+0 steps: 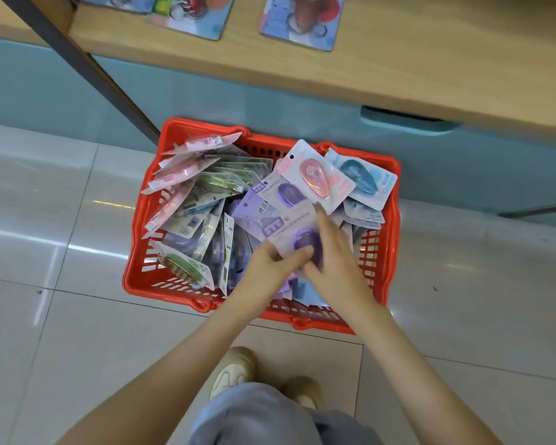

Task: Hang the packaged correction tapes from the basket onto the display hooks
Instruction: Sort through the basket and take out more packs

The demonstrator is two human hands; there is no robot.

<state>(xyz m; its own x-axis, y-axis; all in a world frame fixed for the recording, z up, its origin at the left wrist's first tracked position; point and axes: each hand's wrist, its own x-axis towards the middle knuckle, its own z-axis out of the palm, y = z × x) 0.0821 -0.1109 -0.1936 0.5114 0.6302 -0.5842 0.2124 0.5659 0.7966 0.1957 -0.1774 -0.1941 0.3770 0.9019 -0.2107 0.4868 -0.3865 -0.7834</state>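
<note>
Packaged correction tapes (203, 200) fill the red basket (135, 279), which stands on the tiled floor (61, 332) below a wooden shelf (398, 69). Both hands reach inside. The left hand (267, 268) pinches a purple pack (283, 224), thumb on top. The right hand (334, 261) lies on the same pack, forefinger straight toward a pink pack (315, 176); whether it grips, I cannot tell.

Reads 修正 in dark characters on the purple package (254, 208), set sideways near its edge. Shows a block logo on the lavender card (286, 220), too blurred to read. Only illegible print on the pink package (318, 178) and blue package (366, 179).
</note>
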